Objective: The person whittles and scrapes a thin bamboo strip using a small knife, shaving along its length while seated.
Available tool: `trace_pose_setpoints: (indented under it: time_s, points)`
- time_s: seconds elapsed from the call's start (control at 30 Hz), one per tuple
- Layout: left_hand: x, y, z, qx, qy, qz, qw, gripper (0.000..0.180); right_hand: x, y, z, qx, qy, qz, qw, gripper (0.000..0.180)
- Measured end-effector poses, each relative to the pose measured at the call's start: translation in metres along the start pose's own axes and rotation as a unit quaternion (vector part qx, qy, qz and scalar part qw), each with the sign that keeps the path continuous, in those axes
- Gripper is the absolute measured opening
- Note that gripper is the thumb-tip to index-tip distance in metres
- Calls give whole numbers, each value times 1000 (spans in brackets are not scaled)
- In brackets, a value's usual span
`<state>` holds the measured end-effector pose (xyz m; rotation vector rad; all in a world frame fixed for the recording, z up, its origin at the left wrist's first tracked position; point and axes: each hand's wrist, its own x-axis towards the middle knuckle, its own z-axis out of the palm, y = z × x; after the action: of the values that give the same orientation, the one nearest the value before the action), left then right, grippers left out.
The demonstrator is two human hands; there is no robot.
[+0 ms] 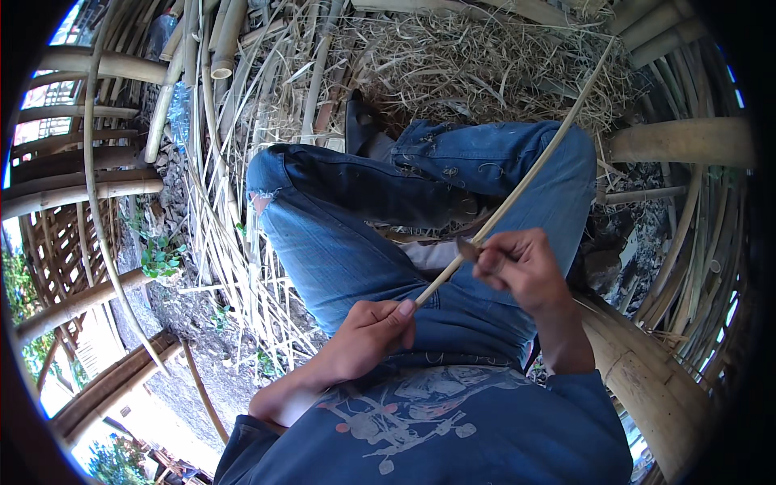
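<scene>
Firmly, both hands' fingers pinch the bamboo strip.

Bamboo, steel, denim: surfaces only.

The strip pinched in my left hand is pale split bamboo, smooth and matt. The blade in my right hand looks like dull dark metal, no shine. My jeans are faded blue denim, frayed at a knee tear. The poles around me are dry, tan bamboo, slightly glossy; the shavings beyond are rough, fibrous, straw-coloured.
</scene>
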<state>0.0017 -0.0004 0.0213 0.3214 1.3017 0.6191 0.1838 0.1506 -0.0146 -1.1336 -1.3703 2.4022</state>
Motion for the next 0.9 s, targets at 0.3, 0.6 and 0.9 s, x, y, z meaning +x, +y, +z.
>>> trace_pose_setpoints:
  time_s: [0.3,0.6,0.9]
  points:
    - [-11,-10,-2,-2,-9,-60,998,48,19,-13,-52,33,80,1,996,21]
    - [-27,-24,-19,-70,-15,-89,993,45,38,-53,-158,100,323,-95,936,23]
    - [24,-13,-18,-248,1,1,969,47,17,2,18,-42,-66,-3,997,12]
